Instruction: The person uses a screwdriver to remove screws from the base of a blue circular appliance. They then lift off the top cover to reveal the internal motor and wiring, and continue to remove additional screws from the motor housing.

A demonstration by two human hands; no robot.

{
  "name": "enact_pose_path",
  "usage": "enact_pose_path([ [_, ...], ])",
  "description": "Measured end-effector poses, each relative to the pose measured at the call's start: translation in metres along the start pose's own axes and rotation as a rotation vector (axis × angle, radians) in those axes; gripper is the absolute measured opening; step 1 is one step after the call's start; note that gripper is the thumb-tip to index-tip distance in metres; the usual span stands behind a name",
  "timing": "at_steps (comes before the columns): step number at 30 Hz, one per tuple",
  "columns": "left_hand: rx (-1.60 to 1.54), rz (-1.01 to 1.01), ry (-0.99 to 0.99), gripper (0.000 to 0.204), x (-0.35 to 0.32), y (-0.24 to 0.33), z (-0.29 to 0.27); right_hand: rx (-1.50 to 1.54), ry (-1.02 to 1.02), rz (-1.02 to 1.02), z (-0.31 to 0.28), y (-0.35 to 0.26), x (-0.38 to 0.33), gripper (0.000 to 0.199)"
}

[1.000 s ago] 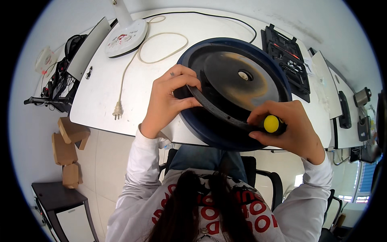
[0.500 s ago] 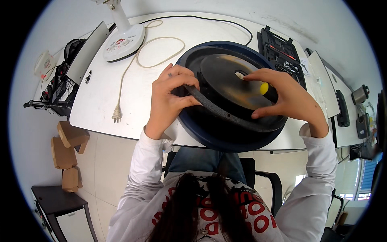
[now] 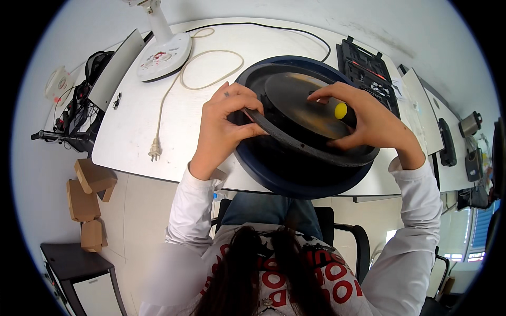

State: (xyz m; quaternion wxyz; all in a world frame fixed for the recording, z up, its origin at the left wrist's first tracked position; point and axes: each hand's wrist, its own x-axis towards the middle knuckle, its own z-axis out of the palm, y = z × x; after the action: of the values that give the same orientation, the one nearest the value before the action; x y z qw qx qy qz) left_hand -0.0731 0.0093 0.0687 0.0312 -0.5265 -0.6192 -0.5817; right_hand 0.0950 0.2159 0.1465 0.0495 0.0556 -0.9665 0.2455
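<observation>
A black round pan-like part [image 3: 295, 138] with a raised rim tilts above a dark blue round base [image 3: 274, 176]. Its inner disc [image 3: 300, 100] is dark with brownish, heat-coloured patches. My left hand [image 3: 229, 121] pinches the rim at its left side, thumb below and fingers above. Over the right half of the disc, my right hand [image 3: 363, 118] has its index finger near the centre and its thumb low by the rim. A black handle with a yellow end [image 3: 341, 110] is tucked in that hand; the rest of this tool is hidden.
On the white table [image 3: 132, 131] stands a white appliance base [image 3: 166, 58] with a pale cord and plug [image 3: 155, 149]. An open black tool case [image 3: 369, 71] lies at the back right. Cardboard boxes [image 3: 84, 197] and a dark stand [image 3: 76, 263] are on the floor at left.
The tilted black part has shifted slightly right, its disc now seen at a steeper slant. My right index finger has moved a little left across the disc. My left hand keeps its rim grip.
</observation>
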Motion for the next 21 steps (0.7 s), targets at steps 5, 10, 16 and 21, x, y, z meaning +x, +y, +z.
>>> enact_pose_path([
  [5,0.115,0.058,-0.005,0.026,0.002,-0.001,-0.003,0.057,0.015,0.026,-0.001,0.0,0.001,0.065],
  [10,0.089,0.065,-0.017,0.027,0.01,0.002,-0.005,0.102,0.004,0.12,-0.008,-0.002,0.002,0.069],
  [16,0.127,0.084,0.033,0.029,0.014,0.008,-0.002,0.102,-0.013,0.164,-0.017,-0.001,0.005,0.071],
  [21,0.178,0.129,0.026,0.036,0.005,0.004,-0.003,0.127,-0.006,0.084,-0.012,0.001,0.005,0.065],
])
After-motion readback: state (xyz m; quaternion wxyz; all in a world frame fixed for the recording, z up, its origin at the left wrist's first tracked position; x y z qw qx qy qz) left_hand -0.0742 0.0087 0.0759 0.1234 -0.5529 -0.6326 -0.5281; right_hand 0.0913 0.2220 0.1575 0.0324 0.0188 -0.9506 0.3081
